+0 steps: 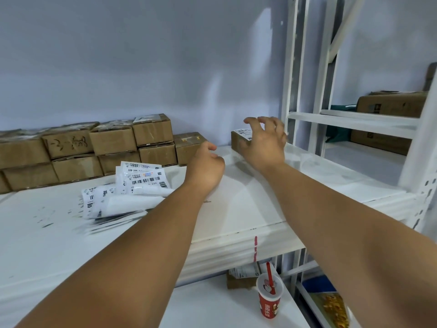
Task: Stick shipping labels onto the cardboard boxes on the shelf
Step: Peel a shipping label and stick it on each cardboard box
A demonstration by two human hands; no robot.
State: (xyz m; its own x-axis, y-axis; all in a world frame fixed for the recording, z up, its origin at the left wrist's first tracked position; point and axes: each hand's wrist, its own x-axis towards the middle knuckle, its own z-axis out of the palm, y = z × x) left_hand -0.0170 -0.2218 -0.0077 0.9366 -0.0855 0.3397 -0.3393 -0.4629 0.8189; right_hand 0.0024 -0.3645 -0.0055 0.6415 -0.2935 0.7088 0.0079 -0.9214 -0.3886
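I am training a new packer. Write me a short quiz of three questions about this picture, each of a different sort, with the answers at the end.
1. True or false: the box by the right hand already bears a label.
2. Where does the pile of loose labels lie? A) on the shelf, left of the left hand; B) in the right hand; C) on top of that box.
3. Fill the gap: the cup with a straw, on the lower shelf, is ___ in colour.
Key: 1 true; 2 A; 3 red.
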